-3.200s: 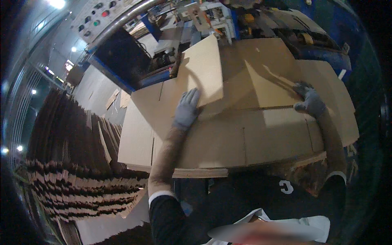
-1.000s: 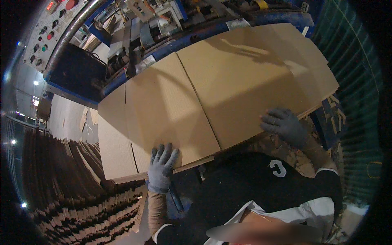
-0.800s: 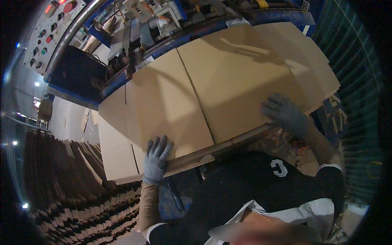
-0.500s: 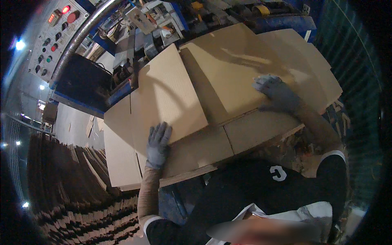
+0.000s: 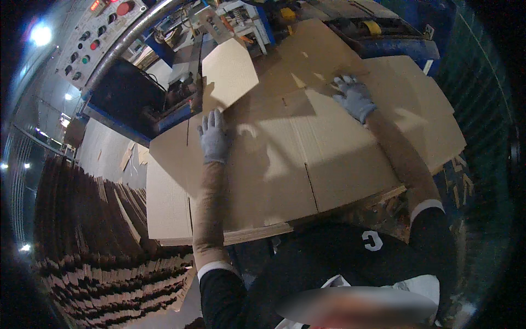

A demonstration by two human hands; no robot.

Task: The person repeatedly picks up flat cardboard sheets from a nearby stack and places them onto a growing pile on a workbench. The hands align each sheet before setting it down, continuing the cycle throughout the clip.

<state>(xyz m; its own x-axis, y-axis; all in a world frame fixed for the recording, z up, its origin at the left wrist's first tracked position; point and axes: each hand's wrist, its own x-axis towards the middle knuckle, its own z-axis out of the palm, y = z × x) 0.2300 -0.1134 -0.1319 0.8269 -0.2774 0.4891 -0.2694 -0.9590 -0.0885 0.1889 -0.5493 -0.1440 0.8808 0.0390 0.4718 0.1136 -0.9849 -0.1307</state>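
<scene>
A large flat sheet of brown cardboard (image 5: 285,159), creased and slotted into panels, lies on top of a stack of similar sheets in front of me. My left hand (image 5: 213,137), in a grey glove, rests flat on its left part with the fingers spread. Near the far edge my gloved right hand (image 5: 355,97) presses flat on the sheet's right part. One flap (image 5: 229,71) at the far left stands tilted up beside the machine. Neither hand grips anything.
A blue machine (image 5: 164,104) with metal parts stands behind the stack, and a grey control panel (image 5: 98,27) with coloured buttons lies at the upper left. A tall pile of folded cardboard (image 5: 93,247) fills the lower left.
Both hands have slid from the near edge of the cardboard forward across it toward the machine. The top sheet has moved away from me and a flap has lifted.
</scene>
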